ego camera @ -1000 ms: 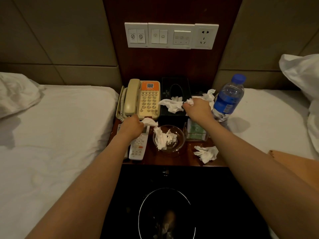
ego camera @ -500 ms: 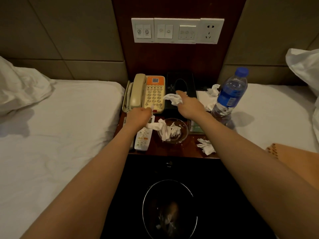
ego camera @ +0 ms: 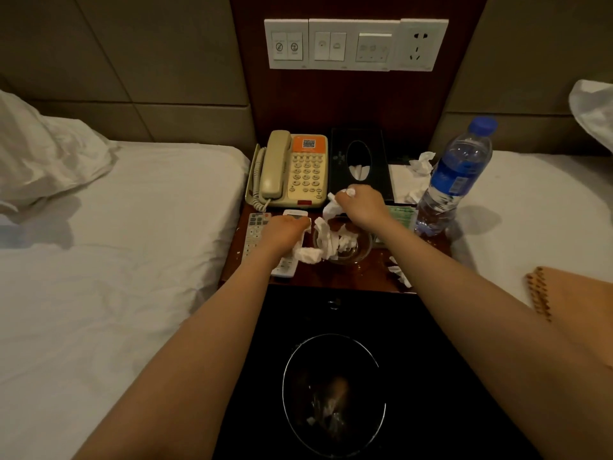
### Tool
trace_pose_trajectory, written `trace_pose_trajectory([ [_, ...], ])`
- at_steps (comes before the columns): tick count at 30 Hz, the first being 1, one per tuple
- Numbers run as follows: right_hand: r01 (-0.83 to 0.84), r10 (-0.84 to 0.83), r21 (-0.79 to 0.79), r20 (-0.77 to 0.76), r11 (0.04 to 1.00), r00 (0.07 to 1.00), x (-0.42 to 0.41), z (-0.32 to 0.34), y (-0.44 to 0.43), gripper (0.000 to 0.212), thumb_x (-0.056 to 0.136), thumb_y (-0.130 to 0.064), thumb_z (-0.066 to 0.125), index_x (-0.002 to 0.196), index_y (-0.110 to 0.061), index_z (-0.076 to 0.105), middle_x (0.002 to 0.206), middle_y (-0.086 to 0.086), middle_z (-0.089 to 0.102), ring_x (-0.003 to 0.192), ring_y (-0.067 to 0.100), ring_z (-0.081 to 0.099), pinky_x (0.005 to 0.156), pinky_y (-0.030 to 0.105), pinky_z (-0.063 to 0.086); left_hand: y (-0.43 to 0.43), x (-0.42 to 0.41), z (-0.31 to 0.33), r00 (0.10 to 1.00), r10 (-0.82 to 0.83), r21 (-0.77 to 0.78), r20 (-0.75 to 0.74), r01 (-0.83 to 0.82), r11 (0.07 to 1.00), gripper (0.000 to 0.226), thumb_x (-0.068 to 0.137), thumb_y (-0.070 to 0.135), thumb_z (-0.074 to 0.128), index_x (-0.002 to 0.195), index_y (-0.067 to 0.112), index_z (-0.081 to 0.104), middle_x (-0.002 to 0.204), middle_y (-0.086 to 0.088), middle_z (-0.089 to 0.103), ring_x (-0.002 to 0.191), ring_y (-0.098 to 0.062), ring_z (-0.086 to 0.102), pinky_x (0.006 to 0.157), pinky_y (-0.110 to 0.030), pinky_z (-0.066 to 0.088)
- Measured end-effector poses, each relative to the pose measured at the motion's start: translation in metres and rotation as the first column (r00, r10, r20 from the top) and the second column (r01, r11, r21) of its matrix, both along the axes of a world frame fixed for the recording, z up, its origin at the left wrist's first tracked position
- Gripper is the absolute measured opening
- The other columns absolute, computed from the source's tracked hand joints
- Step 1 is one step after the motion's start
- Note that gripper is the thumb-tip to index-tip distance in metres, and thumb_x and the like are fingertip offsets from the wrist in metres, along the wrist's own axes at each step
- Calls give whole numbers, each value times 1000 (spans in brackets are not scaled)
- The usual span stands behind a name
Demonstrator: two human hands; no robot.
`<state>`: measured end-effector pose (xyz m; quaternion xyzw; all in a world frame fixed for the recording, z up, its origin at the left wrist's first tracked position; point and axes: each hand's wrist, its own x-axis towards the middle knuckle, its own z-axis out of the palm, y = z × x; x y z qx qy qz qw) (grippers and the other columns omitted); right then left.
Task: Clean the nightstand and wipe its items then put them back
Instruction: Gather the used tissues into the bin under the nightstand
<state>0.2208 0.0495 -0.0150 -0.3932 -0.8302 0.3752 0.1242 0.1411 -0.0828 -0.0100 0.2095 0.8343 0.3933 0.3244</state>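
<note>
A dark wooden nightstand [ego camera: 348, 277] stands between two beds. On it are a beige telephone [ego camera: 292, 169], a black tissue box [ego camera: 360, 161], two remotes [ego camera: 253, 232], a glass bowl [ego camera: 360, 250] stuffed with crumpled tissues [ego camera: 331, 239], and a water bottle [ego camera: 454, 174]. My left hand [ego camera: 285, 235] lies over the white remote and grips a crumpled tissue [ego camera: 308, 254] beside the bowl. My right hand [ego camera: 361, 205] hovers above the bowl's far rim, gripping a white tissue [ego camera: 331, 207].
More crumpled tissues lie at the back right [ego camera: 419, 171] and near the front right edge [ego camera: 399, 273]. A green card [ego camera: 403, 215] sits by the bottle. A black round bin [ego camera: 333, 396] stands on the floor in front. White beds flank both sides.
My right hand drew back from the tissue box with its tissue to above the bowl. My left hand slid nearer, carrying its tissue down beside the bowl.
</note>
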Motion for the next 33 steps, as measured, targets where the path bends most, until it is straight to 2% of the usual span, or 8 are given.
trace_pose_trajectory([
  [6, -24, -3, -423, -64, 906, 998, 36, -25, -61, 29, 91, -20, 55, 61, -17, 52, 64, 1, 53, 63, 15, 52, 57, 27, 42, -27, 30, -27, 961, 130, 95, 244, -157, 983, 25, 92, 18, 48, 67, 14, 52, 72, -6, 55, 63, -18, 52, 53, -25, 44],
  [10, -70, 167, -655, 87, 752, 982, 54, -51, -88, 32, 92, -23, 53, 64, -13, 43, 63, 6, 41, 56, 20, 48, 43, 25, 51, -51, 40, -56, 978, 86, -39, 192, -80, 996, 32, 92, 22, 50, 62, 13, 44, 69, -6, 46, 62, -16, 44, 58, -29, 34],
  [15, 62, 261, -704, 342, 707, 903, 68, -76, -102, 19, 96, -26, 49, 88, -8, 49, 74, 13, 51, 60, 22, 52, 53, 30, 50, -68, 53, -79, 966, 74, -161, 247, -35, 986, 35, 95, 23, 49, 62, 12, 41, 65, -7, 43, 58, -18, 42, 59, -29, 35],
  [20, 159, 181, -601, 466, 783, 866, 77, -92, -108, 28, 95, -17, 48, 68, -12, 42, 66, 9, 44, 56, 20, 47, 57, 32, 45, -70, 69, -100, 964, 46, -172, 260, 0, 985, 26, 96, 29, 48, 87, 6, 58, 92, -15, 58, 97, -34, 57, 89, -41, 46],
  [24, 188, 189, -563, 544, 805, 818, 80, -100, -111, 27, 94, -19, 50, 68, -10, 47, 67, 12, 51, 58, 24, 52, 73, 38, 51, -68, 82, -116, 965, 10, -252, 261, 58, 966, 43, 94, 41, 48, 62, 13, 43, 67, -6, 47, 75, -25, 52, 77, -35, 43],
  [29, 196, 194, -537, 584, 820, 788, 83, -105, -115, 32, 96, -25, 50, 68, -10, 47, 68, 9, 48, 58, 19, 49, 73, 31, 44, -66, 90, -131, 959, -10, -330, 285, 108, 938, 36, 98, 24, 42, 66, 8, 47, 69, -9, 46, 62, -20, 45, 74, -34, 40],
  [31, 195, 221, -558, 590, 807, 777, 85, -107, -116, 26, 93, -24, 55, 73, -9, 46, 71, 9, 47, 64, 21, 51, 74, 31, 44, -65, 94, -133, 958, -2, -373, 288, 114, 921, 31, 99, 20, 35, 80, 2, 52, 80, -15, 51, 65, -21, 47, 73, -35, 40],
  [33, 171, 279, -569, 616, 805, 737, 88, -110, -116, 24, 90, -22, 59, 74, -10, 44, 75, 9, 46, 75, 24, 53, 75, 30, 45, -66, 97, -136, 947, 11, -409, 320, 128, 903, 33, 100, 24, 31, 114, 2, 51, 108, -22, 56, 90, -32, 58, 76, -40, 46],
])
